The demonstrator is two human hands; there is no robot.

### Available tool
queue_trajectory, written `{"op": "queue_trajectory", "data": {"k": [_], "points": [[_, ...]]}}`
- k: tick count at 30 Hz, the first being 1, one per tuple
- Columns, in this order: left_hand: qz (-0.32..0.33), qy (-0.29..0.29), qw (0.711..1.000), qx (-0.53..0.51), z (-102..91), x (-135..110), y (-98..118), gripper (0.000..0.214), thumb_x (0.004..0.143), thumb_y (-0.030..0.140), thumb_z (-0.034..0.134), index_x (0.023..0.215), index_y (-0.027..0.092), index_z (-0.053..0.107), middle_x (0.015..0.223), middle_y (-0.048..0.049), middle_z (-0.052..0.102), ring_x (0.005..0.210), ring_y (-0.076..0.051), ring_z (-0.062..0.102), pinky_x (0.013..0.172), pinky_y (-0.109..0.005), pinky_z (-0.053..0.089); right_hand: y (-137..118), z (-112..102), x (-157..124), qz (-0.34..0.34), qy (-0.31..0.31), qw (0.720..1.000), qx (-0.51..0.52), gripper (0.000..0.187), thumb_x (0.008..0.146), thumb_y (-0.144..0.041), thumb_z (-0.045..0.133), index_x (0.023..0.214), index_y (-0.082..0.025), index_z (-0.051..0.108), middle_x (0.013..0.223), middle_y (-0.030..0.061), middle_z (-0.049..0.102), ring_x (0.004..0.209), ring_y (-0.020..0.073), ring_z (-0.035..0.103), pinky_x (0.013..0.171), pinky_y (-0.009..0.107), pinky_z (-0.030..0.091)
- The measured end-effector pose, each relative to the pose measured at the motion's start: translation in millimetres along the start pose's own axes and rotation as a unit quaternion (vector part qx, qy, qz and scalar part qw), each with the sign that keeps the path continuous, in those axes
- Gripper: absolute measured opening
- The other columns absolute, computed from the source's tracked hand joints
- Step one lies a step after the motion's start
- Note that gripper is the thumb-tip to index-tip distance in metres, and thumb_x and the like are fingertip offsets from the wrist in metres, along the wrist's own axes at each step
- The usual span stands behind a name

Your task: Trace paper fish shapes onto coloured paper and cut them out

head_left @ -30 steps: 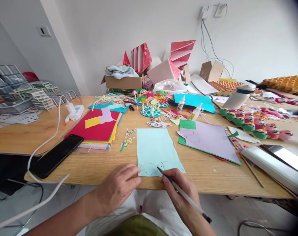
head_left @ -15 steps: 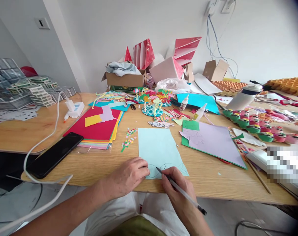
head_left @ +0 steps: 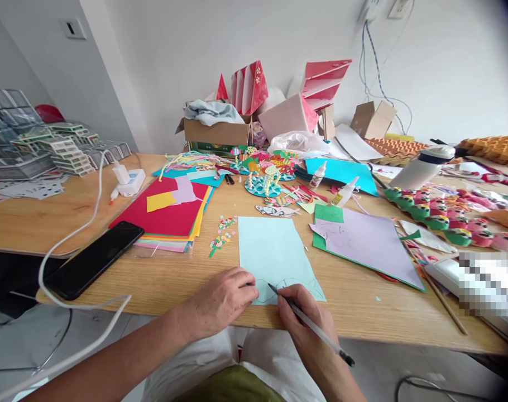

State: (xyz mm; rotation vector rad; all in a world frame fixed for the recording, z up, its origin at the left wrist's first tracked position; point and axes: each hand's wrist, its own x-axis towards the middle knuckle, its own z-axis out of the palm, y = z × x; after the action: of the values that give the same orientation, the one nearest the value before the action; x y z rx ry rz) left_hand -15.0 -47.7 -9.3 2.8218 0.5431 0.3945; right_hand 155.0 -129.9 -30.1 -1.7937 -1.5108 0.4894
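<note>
From the head camera: your right hand point(head_left: 306, 318) has its fingers closed round a slim grey pen point(head_left: 310, 325), its tip touching the near edge of a pale blue paper sheet point(head_left: 274, 251) that lies flat on the wooden table point(head_left: 354, 301); your left hand point(head_left: 220, 298), loosely curled and gripping nothing, presses the sheet's near left corner; a lilac paper sheet point(head_left: 369, 240) lies just to the right; small paper cut-outs point(head_left: 221, 234), a red-topped stack of coloured paper point(head_left: 166, 215) and a black phone point(head_left: 95, 258) lie to the left; a white cable point(head_left: 82, 234) loops past the phone.

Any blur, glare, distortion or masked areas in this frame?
Head view: even soft light, no glare; left hand, right hand, pen and pale blue sheet sharp; wide-angle bending towards edges; dark vignette in right corners; pixelated patch masks things at right.
</note>
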Motion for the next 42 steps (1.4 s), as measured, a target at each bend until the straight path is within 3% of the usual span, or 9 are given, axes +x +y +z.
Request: {"op": "queue_trajectory", "data": {"k": [12,20,27,35,42], "points": [[-0.005,0.003,1.0,-0.007,-0.3,-1,0,0.012,0.083,0.007,0.046,0.083,0.016,0.055,0.093,-0.0037,0.054,0.088,-0.016,0.048,0.08,-0.027,0.041,-4,0,-1,0.004,0.014,1.0,0.018,0.013,0.079,-0.03,0.046,0.072,-0.022,0.052,0.049,-0.0057,0.051,0.044,0.0108,0.047,0.044,0.02,0.033],[-0.012,-0.006,1.0,-0.012,-0.9,-1,0,0.013,0.08,0.005,0.049,0.083,0.016,0.055,0.094,-0.0034,0.053,0.089,-0.015,0.047,0.08,-0.026,0.04,1,-6,-2,-0.004,-0.039,0.999,0.033,0.011,0.079,-0.026,0.045,0.07,-0.021,0.049,0.046,-0.0079,0.041,0.042,0.0088,0.039,0.042,0.019,0.03],[-0.007,0.004,1.0,-0.022,0.5,-1,-1,0.014,0.081,0.005,0.047,0.085,0.017,0.055,0.093,-0.003,0.054,0.089,-0.015,0.047,0.08,-0.026,0.04,-2,-11,-3,-0.001,-0.055,0.998,0.03,0.013,0.079,-0.026,0.045,0.068,-0.021,0.049,0.049,-0.0066,0.045,0.045,0.0094,0.041,0.045,0.02,0.031],[-0.007,0.018,1.0,-0.024,0.9,-1,0,0.013,0.082,0.007,0.047,0.084,0.017,0.055,0.092,-0.0031,0.054,0.088,-0.015,0.048,0.079,-0.026,0.041,-6,-19,-4,0.009,-0.059,0.998,0.03,0.012,0.074,-0.022,0.043,0.063,-0.021,0.046,0.047,-0.007,0.041,0.045,0.0096,0.039,0.044,0.02,0.03],[-0.005,0.02,0.999,-0.03,2.2,-1,-2,0.014,0.082,0.006,0.047,0.085,0.016,0.056,0.093,-0.0036,0.054,0.088,-0.015,0.048,0.08,-0.026,0.041,1,-13,-3,0.018,-0.024,0.998,0.058,0.015,0.079,-0.029,0.044,0.067,-0.022,0.048,0.048,-0.0065,0.043,0.044,0.0103,0.039,0.043,0.021,0.03]]}}
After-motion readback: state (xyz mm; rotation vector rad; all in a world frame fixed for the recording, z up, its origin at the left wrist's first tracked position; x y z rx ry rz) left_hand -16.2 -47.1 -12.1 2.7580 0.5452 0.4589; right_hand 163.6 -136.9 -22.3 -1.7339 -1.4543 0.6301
